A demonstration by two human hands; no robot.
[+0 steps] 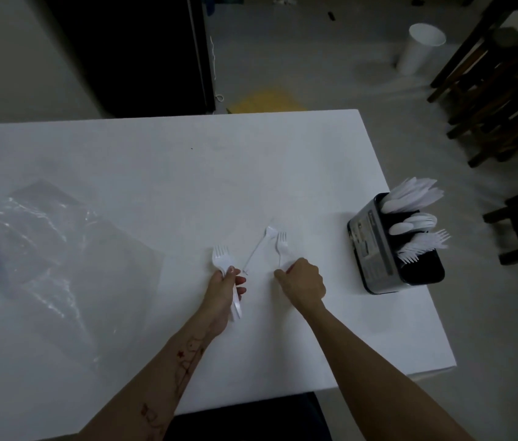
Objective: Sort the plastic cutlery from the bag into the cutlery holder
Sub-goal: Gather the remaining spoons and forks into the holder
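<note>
On the white counter point(156, 173), a bunch of white forks point(221, 259) is held in the grip of the left hand point(224, 289), tines pointing away from the person; their number cannot be counted. The right hand point(303, 281) pinches the handle of one fork point(281, 246), also pointing away. One more piece point(259, 246) lies slanted between them. The cutlery holder point(375, 249) stands right of the hands, with three filled compartments. The clear bag point(38, 237) lies far left of the holder.

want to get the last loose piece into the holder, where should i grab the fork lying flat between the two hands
Take the loose fork by its thin handle, at the near end close to the left hand. It lies flat on the table, slanting with its head away and to the right beside the fork the right hand is pinching. Come from above and pinch the handle's edges, clear of that crowded head.
</note>
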